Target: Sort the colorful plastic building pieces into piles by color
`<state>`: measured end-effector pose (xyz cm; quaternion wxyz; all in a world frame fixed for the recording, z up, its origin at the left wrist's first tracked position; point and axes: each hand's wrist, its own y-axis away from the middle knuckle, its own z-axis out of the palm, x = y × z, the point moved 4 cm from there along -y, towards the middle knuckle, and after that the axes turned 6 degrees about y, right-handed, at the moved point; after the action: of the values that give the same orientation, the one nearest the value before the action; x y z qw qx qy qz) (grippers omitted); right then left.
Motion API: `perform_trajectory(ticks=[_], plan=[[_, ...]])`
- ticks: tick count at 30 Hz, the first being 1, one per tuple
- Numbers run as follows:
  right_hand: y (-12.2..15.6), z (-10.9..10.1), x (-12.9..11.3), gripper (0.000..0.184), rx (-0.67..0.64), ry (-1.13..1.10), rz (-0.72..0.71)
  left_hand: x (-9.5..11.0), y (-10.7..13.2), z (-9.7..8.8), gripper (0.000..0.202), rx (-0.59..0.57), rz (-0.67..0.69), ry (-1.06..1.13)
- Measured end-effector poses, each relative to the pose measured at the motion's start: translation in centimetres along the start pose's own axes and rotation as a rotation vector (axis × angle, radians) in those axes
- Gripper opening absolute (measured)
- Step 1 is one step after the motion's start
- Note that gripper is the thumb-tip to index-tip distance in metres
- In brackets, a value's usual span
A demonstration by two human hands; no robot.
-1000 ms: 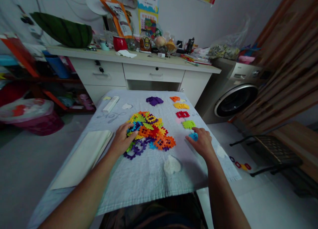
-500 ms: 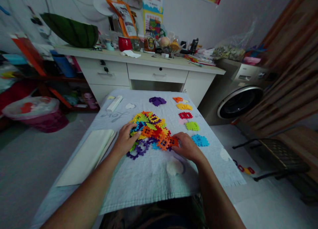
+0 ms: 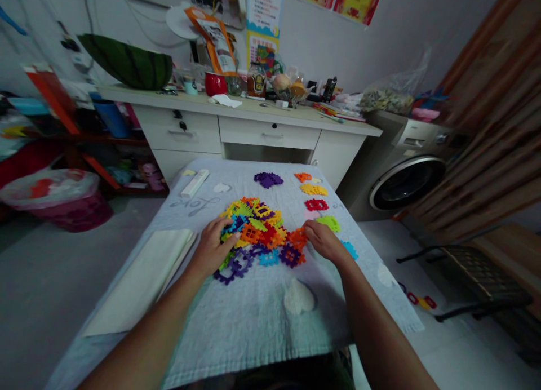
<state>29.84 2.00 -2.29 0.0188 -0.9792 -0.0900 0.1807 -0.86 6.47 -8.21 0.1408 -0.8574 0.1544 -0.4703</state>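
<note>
A mixed heap of plastic interlocking pieces lies mid-table on a pale cloth. My left hand rests against the heap's left side, thumb and fingers apart. At the heap's right, my right hand pinches an orange interlocking piece between thumb and fingers. Below that piece lies a purple window-shaped piece, with a light blue one to its left. Separate groups sit beyond: purple, orange, yellow, red, green. The blue group is partly hidden by my right hand.
A folded cream cloth lies on the table's left, with a white remote-like bar farther back. Behind stands a white desk loaded with household items. A washing machine and a woven-seat chair stand at right.
My right hand has moved slightly up and right with the orange piece, baring a purple piece and more of the light blue one. My left hand stays at the heap. The camera view has tilted up slightly.
</note>
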Motion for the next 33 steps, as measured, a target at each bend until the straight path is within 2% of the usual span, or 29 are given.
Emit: perform_trajectory(ticks=[3,6,10,13,17,21,23,28,33], plan=[[-1.4,0.2,0.1,0.030,-0.009,0.012,0.003,-0.1,-0.1,0.0,0.042,0.008,-0.004,-0.001],[-2.9,0.4,0.4,0.030,-0.012,-0.070,0.017,0.0,-0.1,0.0,0.042,0.006,-0.002,0.002],[-4.6,0.6,1.6,0.021,0.036,-0.103,0.090,0.0,-0.1,0.0,0.043,0.002,-0.011,0.006],[-5.2,0.6,2.3,0.040,0.110,-0.006,0.075,0.0,-0.2,0.0,0.045,-0.006,-0.022,-0.001],[-5.8,1.3,2.2,0.054,0.000,0.122,-0.043,0.0,-0.2,0.0,0.042,0.000,-0.024,-0.008],[-6.6,2.0,2.1,0.045,-0.147,0.224,-0.083,0.2,-0.3,0.0,0.041,0.011,-0.029,-0.015],[-7.1,1.8,2.0,0.039,-0.169,0.224,-0.104,0.4,-0.4,-0.1,0.040,0.027,-0.023,-0.016],[-9.5,-0.6,3.1,0.031,-0.037,0.167,-0.065,0.8,-0.5,0.1,0.036,0.048,-0.011,-0.014],[-14.1,-3.8,6.8,0.027,0.193,0.167,0.165,0.3,-0.4,0.2,0.037,0.057,-0.060,0.015]])
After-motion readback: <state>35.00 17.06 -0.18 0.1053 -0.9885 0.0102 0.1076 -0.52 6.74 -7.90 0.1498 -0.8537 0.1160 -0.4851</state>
